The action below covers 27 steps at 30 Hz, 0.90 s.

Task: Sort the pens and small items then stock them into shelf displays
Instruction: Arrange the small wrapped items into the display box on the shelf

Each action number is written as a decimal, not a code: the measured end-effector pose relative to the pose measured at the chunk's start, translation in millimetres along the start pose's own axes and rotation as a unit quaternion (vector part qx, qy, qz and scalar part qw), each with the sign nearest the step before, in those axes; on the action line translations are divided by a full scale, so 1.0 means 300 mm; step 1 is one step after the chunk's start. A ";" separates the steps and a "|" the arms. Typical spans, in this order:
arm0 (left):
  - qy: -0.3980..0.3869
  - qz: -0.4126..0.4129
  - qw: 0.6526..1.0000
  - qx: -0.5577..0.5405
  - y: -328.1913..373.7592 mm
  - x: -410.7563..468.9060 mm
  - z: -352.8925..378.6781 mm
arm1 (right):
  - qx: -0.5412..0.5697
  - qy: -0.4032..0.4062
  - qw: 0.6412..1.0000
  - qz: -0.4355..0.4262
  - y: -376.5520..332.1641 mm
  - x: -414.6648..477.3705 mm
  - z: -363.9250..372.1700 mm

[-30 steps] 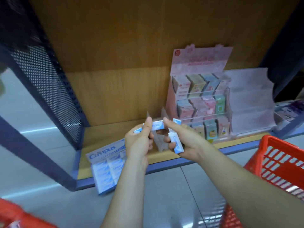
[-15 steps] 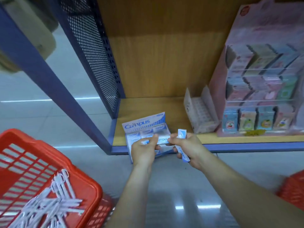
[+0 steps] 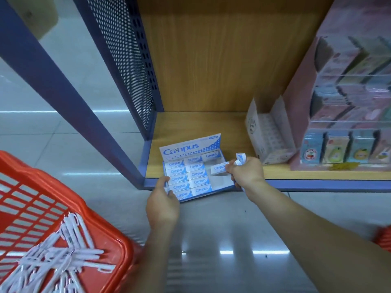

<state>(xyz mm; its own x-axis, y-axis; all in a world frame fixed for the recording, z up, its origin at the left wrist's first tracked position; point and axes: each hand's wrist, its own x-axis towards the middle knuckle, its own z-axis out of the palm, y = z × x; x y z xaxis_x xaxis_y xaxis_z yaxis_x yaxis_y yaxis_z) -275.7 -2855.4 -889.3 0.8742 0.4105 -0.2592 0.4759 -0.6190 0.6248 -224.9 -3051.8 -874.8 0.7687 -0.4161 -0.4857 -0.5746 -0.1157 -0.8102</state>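
The wooden shelf (image 3: 201,127) lies low, near the floor. A red basket (image 3: 63,187) with white pens (image 3: 63,250) stands on the floor to the left, and a pink display stand (image 3: 338,102) fills the right side of the shelf. The Campus display box (image 3: 190,146) sits at the front left corner of the shelf, its front part hanging over the blue edge. The left hand (image 3: 163,206) grips the near left corner of the box with curled fingers; something small and white shows at its fingertips, but what it is cannot be told. The right hand (image 3: 246,172) pinches one eraser (image 3: 219,168) over the right column, which is mostly empty, and holds spare erasers (image 3: 240,158) in the curled palm. To do this step well, the left hand should steady the box while the eraser goes down flat, logo up, tight against the neighbour row, so the column fills without gaps.
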 end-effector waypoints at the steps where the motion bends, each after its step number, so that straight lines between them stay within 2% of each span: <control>1: -0.004 0.000 1.000 0.006 -0.006 0.002 -0.011 | -0.021 0.005 1.000 -0.009 0.004 0.009 0.014; 5: -0.002 0.014 0.999 0.032 -0.029 -0.013 -0.039 | -0.110 0.013 0.992 -0.060 0.000 0.007 0.065; 9: 0.063 0.079 0.994 0.049 -0.003 -0.021 -0.038 | -0.209 0.012 0.974 -0.087 -0.005 -0.006 0.080; 14: -0.016 0.141 0.988 0.068 0.138 0.017 0.058 | -0.251 0.015 0.959 -0.129 -0.002 -0.007 0.081; 16: -0.046 0.147 0.984 0.095 0.174 0.035 0.106 | -0.224 0.007 0.966 -0.131 0.009 0.005 0.080; 18: -0.059 0.146 0.981 0.115 0.184 0.049 0.137 | -0.138 -0.012 0.984 -0.112 0.024 0.015 0.074; 20: -0.050 0.145 0.981 0.122 0.182 0.062 0.151 | -0.026 -0.031 0.997 -0.067 0.035 0.018 0.063; 22: -0.038 0.144 0.981 0.121 0.181 0.068 0.159 | 0.039 -0.050 0.998 -0.025 0.040 0.014 0.045; 27: -0.020 0.139 0.982 0.127 0.197 0.077 0.165 | 0.032 -0.081 0.996 -0.014 0.031 0.003 0.026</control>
<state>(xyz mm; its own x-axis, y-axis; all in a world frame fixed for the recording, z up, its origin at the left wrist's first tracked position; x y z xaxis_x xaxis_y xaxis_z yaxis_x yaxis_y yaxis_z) -222.7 -2915.6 -894.9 0.9742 0.1796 -0.1366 0.2235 -0.8527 0.4723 -227.4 -3046.2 -885.3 0.8219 -0.2619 -0.5058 -0.5381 -0.0659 -0.8403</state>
